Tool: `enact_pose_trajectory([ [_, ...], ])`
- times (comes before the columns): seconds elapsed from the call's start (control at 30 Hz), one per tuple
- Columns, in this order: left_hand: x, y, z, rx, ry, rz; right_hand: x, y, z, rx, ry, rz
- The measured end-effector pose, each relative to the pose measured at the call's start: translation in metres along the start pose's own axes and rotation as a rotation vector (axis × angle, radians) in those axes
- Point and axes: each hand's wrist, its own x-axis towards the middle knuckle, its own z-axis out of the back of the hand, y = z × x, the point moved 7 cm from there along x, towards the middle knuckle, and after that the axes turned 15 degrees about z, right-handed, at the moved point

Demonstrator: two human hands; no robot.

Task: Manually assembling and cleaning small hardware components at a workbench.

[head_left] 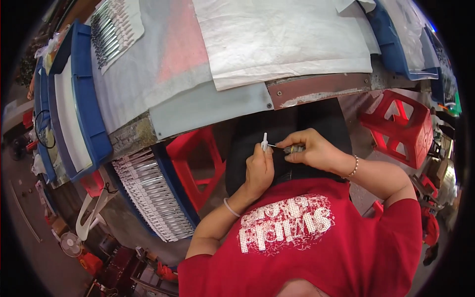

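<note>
At far left, a white electric fan [71, 244] stands small beyond the work area. A blue plastic tray [88, 106] lies alongside the tabletop [213, 110], where slender metal rods [110, 34] form a row, their exact kind unclear. Below, another blue tray [174, 183] holds more pale-ended rods [153, 195], closely packed. Beside it, a red plastic stool [184, 148] is partly covered by the tabletop's edge. At centre, above the dark-trousered lap, the left hand [260, 171] pinches a small white part [265, 140] upright, its lower end hidden by the fingers. The right hand [312, 148] pinches a thin-shafted tool [295, 149], its handle largely covered; whether its tip touches the white part cannot be told. At right stands another red stool [420, 133]; above it, a third blue tray [388, 37] holds clear plastic film [410, 42], contents beneath indistinct.
</note>
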Motion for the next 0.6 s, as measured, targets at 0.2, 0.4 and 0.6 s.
enact_pose_trajectory([
  [0.2, 0.002, 0.012, -0.004, -0.046, 0.074, 0.128, 0.004, 0.050, -0.024, -0.988, 0.361, 0.358],
  [0.4, 0.003, 0.004, 0.001, -0.038, -0.011, -0.003, 0.012, 0.024, -0.004, -0.475, 0.218, 0.096],
  [0.6, 0.003, 0.016, 0.000, -0.129, 0.087, 0.116, 0.007, 0.025, 0.002, -0.164, 0.087, 0.040],
])
